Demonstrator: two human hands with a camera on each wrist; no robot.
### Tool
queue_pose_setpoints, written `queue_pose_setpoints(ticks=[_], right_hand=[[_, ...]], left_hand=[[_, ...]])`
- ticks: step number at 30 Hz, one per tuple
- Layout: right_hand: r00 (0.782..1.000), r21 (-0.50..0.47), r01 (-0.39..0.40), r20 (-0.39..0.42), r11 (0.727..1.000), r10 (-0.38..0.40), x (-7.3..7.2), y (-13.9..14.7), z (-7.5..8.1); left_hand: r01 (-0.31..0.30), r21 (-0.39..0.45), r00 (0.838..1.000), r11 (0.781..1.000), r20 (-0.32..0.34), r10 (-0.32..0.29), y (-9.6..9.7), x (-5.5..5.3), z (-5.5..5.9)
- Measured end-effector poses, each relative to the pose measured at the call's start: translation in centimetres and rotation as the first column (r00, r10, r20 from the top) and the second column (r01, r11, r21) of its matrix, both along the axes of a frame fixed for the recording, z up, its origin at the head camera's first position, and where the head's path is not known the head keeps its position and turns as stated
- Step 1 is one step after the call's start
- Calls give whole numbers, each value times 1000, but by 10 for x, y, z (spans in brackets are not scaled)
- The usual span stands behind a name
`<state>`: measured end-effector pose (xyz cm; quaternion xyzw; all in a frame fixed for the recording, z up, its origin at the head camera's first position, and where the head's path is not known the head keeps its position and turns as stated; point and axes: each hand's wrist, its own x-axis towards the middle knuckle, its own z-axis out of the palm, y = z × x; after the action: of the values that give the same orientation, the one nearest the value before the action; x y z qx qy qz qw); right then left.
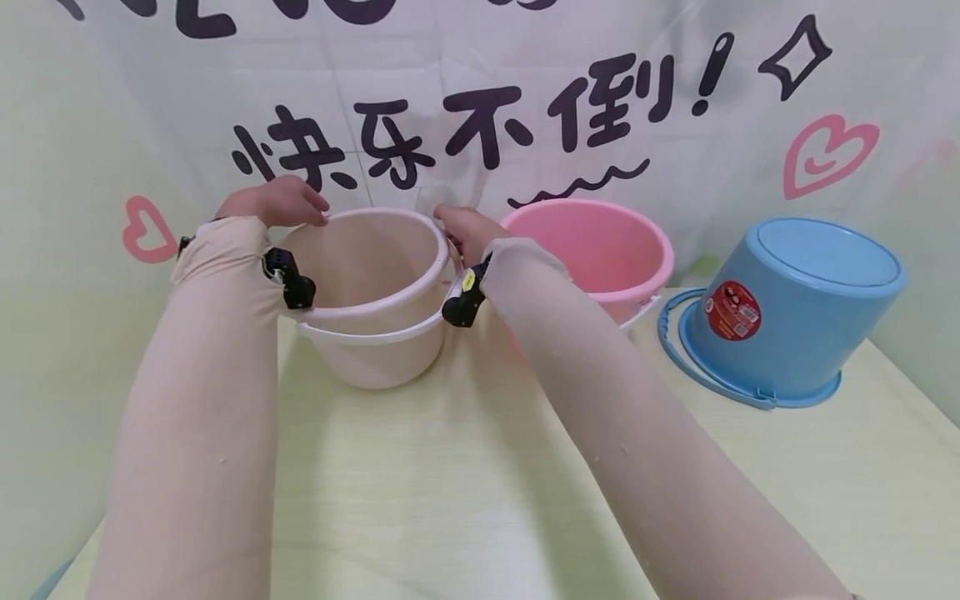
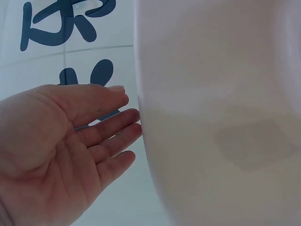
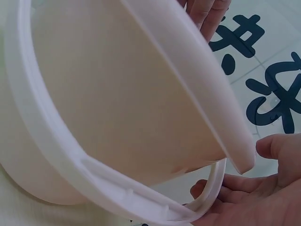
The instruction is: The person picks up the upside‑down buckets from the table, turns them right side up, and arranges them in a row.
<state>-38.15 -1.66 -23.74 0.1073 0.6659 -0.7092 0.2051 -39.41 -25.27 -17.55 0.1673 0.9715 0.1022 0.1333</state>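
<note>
A pale beige-pink bucket [image 1: 378,358] stands upright at the table's back left, its mouth tilted toward the head camera. Its white handle [image 1: 375,337] hangs down across the front. My left hand [image 1: 273,202] is at the far left of the rim. In the left wrist view its fingers [image 2: 110,129] are loosely extended, fingertips right at the bucket's outer wall. My right hand [image 1: 468,232] is at the rim's right side. In the right wrist view its thumb [image 3: 273,147] stands apart from the rim, and relaxed fingers lie behind the handle's end, under the rim.
Right of the beige bucket stands a pink bucket [image 1: 588,242], partly hidden by my right forearm. Farther right, a blue bucket [image 1: 787,325] sits upside down, its handle [image 1: 686,367] on the table [image 1: 420,500]. Behind hangs a white sheet [image 1: 712,158] with black writing.
</note>
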Motion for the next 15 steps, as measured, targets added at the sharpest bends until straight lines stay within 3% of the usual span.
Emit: queue_pose_setpoints(ticks=[8, 15], right_hand=[[991, 109, -90, -91, 990, 100, 0, 1, -3], [984, 207, -97, -130, 974, 126, 1, -1, 0]], left_hand=[[-5, -12, 1000, 1000, -14, 5, -5, 6, 8], [-19, -5, 1000, 1000, -15, 19, -6, 11, 11]])
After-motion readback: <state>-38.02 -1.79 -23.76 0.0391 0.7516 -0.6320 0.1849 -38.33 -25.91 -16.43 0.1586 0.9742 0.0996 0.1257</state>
